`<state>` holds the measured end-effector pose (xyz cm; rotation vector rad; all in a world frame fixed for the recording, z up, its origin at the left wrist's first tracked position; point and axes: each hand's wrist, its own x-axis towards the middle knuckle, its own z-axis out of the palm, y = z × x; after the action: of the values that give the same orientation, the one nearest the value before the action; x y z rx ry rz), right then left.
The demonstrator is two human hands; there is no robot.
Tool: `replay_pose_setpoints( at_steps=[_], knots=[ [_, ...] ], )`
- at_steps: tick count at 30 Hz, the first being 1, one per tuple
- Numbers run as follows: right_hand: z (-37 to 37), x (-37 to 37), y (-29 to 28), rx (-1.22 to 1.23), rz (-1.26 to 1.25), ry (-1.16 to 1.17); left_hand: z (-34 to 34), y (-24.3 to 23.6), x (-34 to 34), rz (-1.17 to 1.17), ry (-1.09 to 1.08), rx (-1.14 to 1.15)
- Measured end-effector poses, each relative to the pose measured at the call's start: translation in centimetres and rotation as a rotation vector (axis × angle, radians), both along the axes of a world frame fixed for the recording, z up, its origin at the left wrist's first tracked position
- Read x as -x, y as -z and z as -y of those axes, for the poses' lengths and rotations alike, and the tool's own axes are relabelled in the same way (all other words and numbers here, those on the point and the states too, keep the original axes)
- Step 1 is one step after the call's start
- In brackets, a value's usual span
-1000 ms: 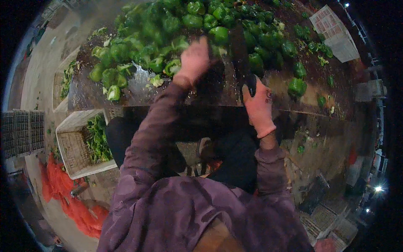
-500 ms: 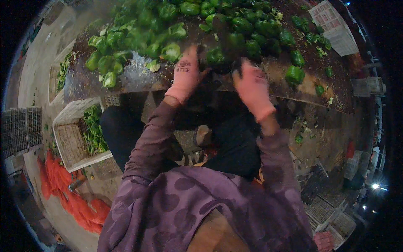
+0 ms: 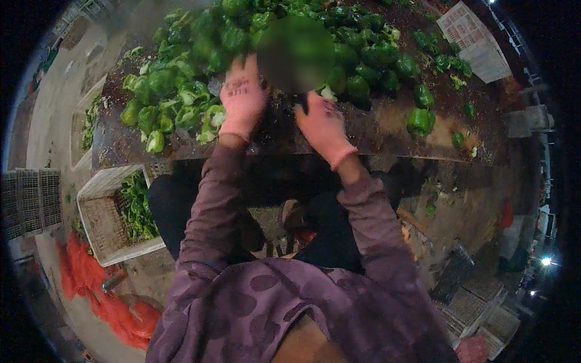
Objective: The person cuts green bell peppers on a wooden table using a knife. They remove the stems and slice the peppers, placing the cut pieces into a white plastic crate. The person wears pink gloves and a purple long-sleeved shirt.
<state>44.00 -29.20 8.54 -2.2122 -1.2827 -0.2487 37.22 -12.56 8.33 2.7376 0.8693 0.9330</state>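
Note:
Both my hands wear pink knit gloves with dark finger parts. At the front of a dark tabletop (image 3: 381, 130), my left hand (image 3: 244, 103) reaches forward, fingers apart, beside cut green bell peppers (image 3: 175, 91). My right hand (image 3: 327, 130) is just to its right, its thumb toward the left hand. A pale-cored pepper piece (image 3: 328, 93) lies by its fingertips. The right fingers are dark and partly hidden, so whether they hold anything is unclear. A round blurred patch covers the area beyond both hands. Whole green peppers (image 3: 378, 54) are heaped at the far side.
Loose peppers (image 3: 420, 122) lie near the table's right front. A white crate (image 3: 475, 39) stands at the far right. Below left, a pale plastic crate (image 3: 100, 227) holds green pieces, with red netting (image 3: 91, 278) near it. Stacked crates (image 3: 33, 196) stand farther left.
Both hands have moved left, the right one farther and a little nearer to me. The peppers at the left sit slightly lower in the picture.

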Motion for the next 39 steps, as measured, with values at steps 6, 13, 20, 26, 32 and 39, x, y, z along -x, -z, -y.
replay_pose_setpoints(
  at_steps=[6,13,20,26,32,39],
  knots=[
    [5.6,0.5,-7.2,0.204,-0.462,0.332,-4.3,8.0,-12.7,0.078,0.478,-0.089],
    [10.0,0.4,-0.8,0.203,-0.341,0.401,-3.7,8.1,-13.6,0.246,0.606,-0.198],
    [9.1,1.2,-2.2,0.087,-0.373,0.339,-0.5,6.0,-5.3,0.102,0.354,-0.186],
    [8.3,1.8,-4.1,0.057,-0.451,0.141,5.7,1.9,2.8,0.163,0.368,0.346],
    [7.5,2.9,-4.9,0.156,-0.132,0.122,5.2,5.5,4.3,0.135,0.352,0.314],
    [5.2,2.6,-4.6,0.316,-0.148,-0.018,4.3,9.1,3.2,0.121,0.344,0.096]
  ],
)
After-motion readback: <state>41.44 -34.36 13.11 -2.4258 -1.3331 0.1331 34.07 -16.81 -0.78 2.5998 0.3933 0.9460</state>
